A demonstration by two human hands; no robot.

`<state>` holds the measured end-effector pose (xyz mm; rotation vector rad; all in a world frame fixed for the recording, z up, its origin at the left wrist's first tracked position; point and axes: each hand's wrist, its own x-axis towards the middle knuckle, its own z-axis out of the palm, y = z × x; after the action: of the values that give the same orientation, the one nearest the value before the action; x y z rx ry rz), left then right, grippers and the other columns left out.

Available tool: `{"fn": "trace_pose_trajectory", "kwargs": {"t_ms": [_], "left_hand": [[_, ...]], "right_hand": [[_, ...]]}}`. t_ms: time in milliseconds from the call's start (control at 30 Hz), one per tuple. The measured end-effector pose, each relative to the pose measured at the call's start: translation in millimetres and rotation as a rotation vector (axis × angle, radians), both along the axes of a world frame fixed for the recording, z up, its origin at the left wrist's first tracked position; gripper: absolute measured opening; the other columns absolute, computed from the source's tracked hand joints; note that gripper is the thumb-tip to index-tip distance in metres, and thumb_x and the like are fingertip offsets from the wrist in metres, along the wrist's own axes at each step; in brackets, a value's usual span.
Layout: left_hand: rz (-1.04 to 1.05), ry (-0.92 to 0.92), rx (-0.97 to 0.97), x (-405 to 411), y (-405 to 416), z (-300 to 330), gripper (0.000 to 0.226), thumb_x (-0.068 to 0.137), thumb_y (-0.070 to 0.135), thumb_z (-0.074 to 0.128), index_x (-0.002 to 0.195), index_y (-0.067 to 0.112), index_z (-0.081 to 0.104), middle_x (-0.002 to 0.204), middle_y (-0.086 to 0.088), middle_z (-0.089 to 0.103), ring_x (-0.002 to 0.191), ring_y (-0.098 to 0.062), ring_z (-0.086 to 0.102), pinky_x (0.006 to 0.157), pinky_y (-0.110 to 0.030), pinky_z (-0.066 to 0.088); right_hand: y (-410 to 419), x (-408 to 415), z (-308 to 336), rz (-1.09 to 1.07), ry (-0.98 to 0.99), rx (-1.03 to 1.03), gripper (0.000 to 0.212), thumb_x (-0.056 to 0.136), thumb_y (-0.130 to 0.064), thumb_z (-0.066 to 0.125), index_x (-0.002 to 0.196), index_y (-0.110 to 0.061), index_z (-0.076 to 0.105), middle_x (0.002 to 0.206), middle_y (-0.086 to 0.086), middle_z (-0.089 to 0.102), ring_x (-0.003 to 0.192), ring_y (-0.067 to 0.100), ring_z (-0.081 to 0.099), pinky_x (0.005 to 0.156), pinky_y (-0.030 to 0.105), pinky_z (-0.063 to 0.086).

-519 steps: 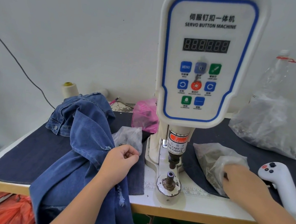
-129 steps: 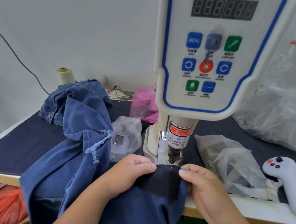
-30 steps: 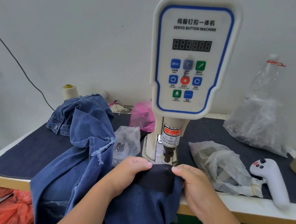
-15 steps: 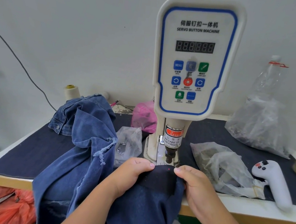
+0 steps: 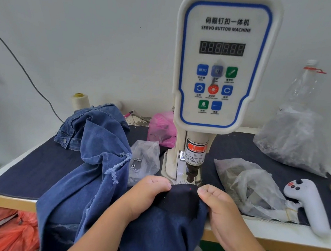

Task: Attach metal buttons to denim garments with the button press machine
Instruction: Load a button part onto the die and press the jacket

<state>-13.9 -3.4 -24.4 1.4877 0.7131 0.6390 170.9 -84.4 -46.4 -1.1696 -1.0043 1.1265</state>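
A white servo button machine stands at the middle of the table, its dark punch hanging just above the cloth. A blue denim garment drapes over the table's front edge. My left hand and my right hand each pinch a dark patch of the denim, stretched flat under the punch. A red laser dot lies on that patch. The lower die is hidden under the cloth.
Clear plastic bags of metal parts lie left and right of the machine, a bigger one at the back right. A white handheld controller, a pink bag and thread cones are also on the dark table mat.
Both hands keep pinching the denim under the punch. Only the camera view has shifted slightly; the cloth and the machine look unchanged.
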Motion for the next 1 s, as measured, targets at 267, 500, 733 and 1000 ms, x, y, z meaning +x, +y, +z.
{"fn": "trace_pose_trajectory", "kwargs": {"t_ms": [267, 500, 733, 1000], "left_hand": [[0.005, 0.001, -0.025, 0.8, 1.1, -1.3, 0.02, 0.078, 0.029, 0.056, 0.066, 0.014, 0.057, 0.071, -0.008, 0.055, 0.066, -0.014, 0.051, 0.062, -0.02, 0.046], [0.016, 0.0, -0.032, 1.4, 0.2, 0.1, 0.023, 0.078, 0.029, 0.055, 0.074, 0.006, 0.058, 0.076, -0.013, 0.053, 0.073, -0.02, 0.049, 0.065, -0.025, 0.044], [0.027, -0.001, -0.023, 1.8, -1.2, 1.6, 0.025, 0.077, 0.028, 0.056, 0.076, 0.002, 0.055, 0.073, -0.012, 0.048, 0.066, -0.016, 0.046, 0.062, -0.025, 0.041], [0.033, 0.012, -0.026, 1.3, 1.3, 0.4, 0.022, 0.067, 0.036, 0.062, 0.06, 0.017, 0.054, 0.065, -0.005, 0.052, 0.06, -0.012, 0.047, 0.056, -0.021, 0.041]], "right_hand": [[0.0, 1.4, -0.8, 0.027, 0.028, 0.017, 0.023, 0.082, -0.033, 0.06, 0.063, -0.021, 0.062, 0.065, 0.004, 0.057, 0.063, 0.013, 0.05, 0.065, 0.034, 0.04], [-0.1, 1.2, -0.9, 0.027, 0.046, 0.029, 0.023, 0.082, -0.032, 0.06, 0.062, -0.019, 0.061, 0.065, 0.006, 0.053, 0.063, 0.015, 0.045, 0.064, 0.033, 0.037], [0.5, 1.2, -1.1, 0.028, 0.047, 0.043, 0.025, 0.086, -0.029, 0.06, 0.063, -0.019, 0.06, 0.065, 0.006, 0.053, 0.064, 0.015, 0.045, 0.066, 0.034, 0.037], [0.9, 1.6, -1.8, 0.03, 0.049, 0.031, 0.024, 0.082, -0.034, 0.06, 0.063, -0.019, 0.061, 0.066, 0.006, 0.054, 0.064, 0.016, 0.046, 0.063, 0.031, 0.038]]}}
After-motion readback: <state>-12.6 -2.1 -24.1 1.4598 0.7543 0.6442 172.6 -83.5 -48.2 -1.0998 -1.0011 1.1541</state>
